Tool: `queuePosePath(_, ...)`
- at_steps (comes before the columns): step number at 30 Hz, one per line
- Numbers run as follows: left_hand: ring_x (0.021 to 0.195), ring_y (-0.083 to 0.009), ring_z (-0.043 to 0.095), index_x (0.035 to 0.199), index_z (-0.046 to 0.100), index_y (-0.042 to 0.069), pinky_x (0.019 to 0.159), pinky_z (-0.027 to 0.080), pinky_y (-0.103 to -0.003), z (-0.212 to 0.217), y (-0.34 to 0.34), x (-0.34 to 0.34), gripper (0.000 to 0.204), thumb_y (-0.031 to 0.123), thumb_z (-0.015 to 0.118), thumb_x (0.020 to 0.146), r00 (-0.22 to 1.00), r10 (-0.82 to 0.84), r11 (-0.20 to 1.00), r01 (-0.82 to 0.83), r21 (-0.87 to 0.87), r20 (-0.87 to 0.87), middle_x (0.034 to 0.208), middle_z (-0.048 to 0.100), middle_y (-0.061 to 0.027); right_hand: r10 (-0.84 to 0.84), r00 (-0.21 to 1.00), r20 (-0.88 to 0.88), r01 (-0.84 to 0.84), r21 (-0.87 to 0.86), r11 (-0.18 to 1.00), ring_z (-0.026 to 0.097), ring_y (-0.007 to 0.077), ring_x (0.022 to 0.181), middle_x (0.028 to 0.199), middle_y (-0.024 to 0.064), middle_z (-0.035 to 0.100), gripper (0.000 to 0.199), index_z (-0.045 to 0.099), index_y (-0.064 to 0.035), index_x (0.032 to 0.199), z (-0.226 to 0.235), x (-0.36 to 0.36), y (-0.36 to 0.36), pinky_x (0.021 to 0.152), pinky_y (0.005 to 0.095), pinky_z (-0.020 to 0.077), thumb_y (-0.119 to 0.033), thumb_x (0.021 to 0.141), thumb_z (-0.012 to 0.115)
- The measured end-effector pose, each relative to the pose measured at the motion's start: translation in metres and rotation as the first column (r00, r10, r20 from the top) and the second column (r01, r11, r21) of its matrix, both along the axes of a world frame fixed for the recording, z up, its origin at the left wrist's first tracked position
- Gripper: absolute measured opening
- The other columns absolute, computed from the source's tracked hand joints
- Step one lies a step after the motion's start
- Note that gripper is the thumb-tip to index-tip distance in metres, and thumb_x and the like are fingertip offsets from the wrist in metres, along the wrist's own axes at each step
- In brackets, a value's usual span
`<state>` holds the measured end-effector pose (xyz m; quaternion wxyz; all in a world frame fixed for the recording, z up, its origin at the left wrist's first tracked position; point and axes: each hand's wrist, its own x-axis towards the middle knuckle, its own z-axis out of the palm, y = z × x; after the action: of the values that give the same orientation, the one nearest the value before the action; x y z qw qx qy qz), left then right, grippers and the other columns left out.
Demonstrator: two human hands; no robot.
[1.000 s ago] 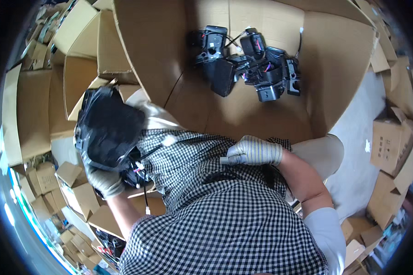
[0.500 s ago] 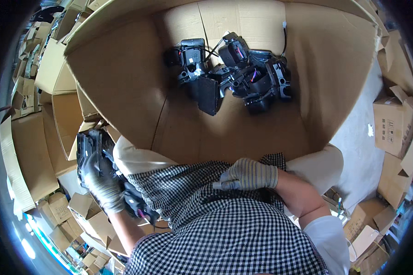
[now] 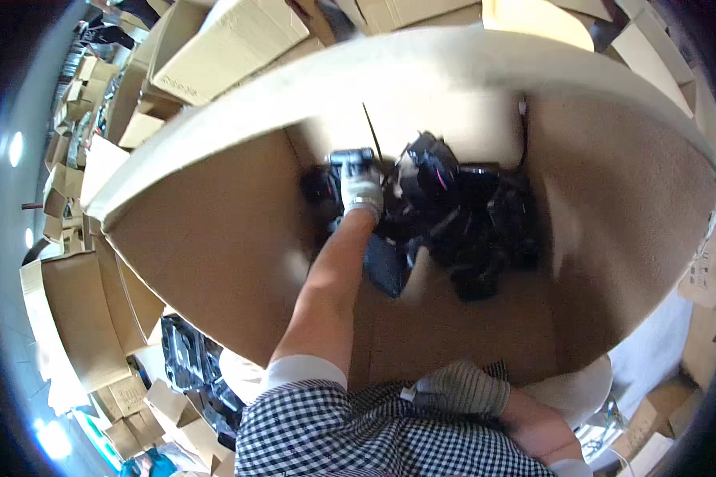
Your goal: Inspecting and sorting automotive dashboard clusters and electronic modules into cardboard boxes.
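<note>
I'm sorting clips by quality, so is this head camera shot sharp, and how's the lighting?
Head view: the black devices and gloved left hand in the large cardboard box are motion-blurred; sunlight washes out its rim; fisheye bends edges; corners vignette dark.

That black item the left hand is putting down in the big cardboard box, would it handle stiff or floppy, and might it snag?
The black item looks boxy and hard-edged under the left hand, so probably stiff. The black pile beside it shows loose strap-like parts, so it may snag. The glove likely limits slipping.
</note>
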<state>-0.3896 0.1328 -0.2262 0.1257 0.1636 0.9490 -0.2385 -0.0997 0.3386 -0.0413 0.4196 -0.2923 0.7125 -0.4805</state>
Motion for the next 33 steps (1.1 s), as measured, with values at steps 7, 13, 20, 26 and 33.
queuePosePath(7, 0.106, -0.0299, 0.062, 0.116, 0.063, 0.013, 0.09, 0.047, -0.044, 0.033, -0.056, 0.043, 0.054, 0.053, 0.062, 0.08, 0.879, 0.137, 0.924, -0.28, 0.262, 0.456, 0.113, 0.066, -0.0108, -0.003, 1.0, -0.001, 0.003, 0.04, 0.999, 0.065, 0.0296, 0.072, 0.074, 0.0119, 0.065, 0.042, 0.067, -0.0063, 0.08, 0.02, -0.004, -0.007, 0.066, 0.0385, 0.0509, -0.043, 0.092, 0.053)
queuePosePath(13, 0.096, -0.0318, 0.06, 0.091, 0.072, 0.015, 0.084, 0.047, -0.043, 0.073, -0.06, 0.076, 0.036, 0.047, 0.06, 0.083, 0.983, 0.059, 0.881, -0.132, 0.455, 0.171, 0.1, 0.065, -0.0116, -0.103, 0.979, -0.174, 0.088, -0.09, 0.992, 0.064, 0.0331, 0.079, 0.081, 0.0136, 0.066, 0.051, 0.066, -0.0092, 0.086, 0.021, 0.004, -0.009, 0.077, 0.0429, 0.0498, -0.049, 0.097, 0.036)
queuePosePath(20, 0.082, -0.0172, 0.06, 0.084, 0.068, 0.005, 0.08, 0.047, -0.031, 0.097, -0.068, 0.155, 0.025, 0.029, 0.063, 0.09, 0.958, 0.274, 0.213, -0.146, 0.966, 0.084, 0.083, 0.067, -0.0047, -0.095, 0.908, -0.408, 0.076, -0.063, 0.995, 0.063, 0.0324, 0.078, 0.079, 0.0151, 0.064, 0.039, 0.065, -0.0083, 0.09, 0.038, 0.005, 0.006, 0.071, 0.0406, 0.0506, -0.041, 0.096, 0.046)
queuePosePath(26, 0.074, -0.0154, 0.06, 0.086, 0.062, 0.006, 0.067, 0.047, -0.029, 0.17, -0.046, 0.232, 0.033, 0.038, 0.059, 0.092, 0.939, 0.22, -0.233, -0.211, 0.949, 0.263, 0.081, 0.064, -0.004, -0.367, 0.93, -0.006, 0.359, -0.191, 0.914, 0.062, 0.0197, 0.066, 0.075, 0.0061, 0.064, 0.027, 0.064, -0.0068, 0.101, 0.043, 0.013, 0.005, 0.061, 0.0329, 0.051, -0.031, 0.096, 0.052)
queuePosePath(33, 0.068, -0.0104, 0.05, 0.121, 0.046, 0.005, 0.063, 0.044, -0.027, 0.252, 0.001, 0.276, 0.065, 0.059, 0.055, 0.087, 0.998, -0.03, -0.198, -0.052, 0.979, 0.047, 0.076, 0.052, -0.0006, -0.496, 0.671, 0.551, 0.709, -0.28, 0.648, 0.039, 0.0017, 0.051, 0.068, -0.0015, 0.054, 0.032, 0.064, -0.0031, 0.104, 0.098, 0.013, 0.025, 0.046, 0.0162, 0.0299, -0.033, 0.094, 0.055)
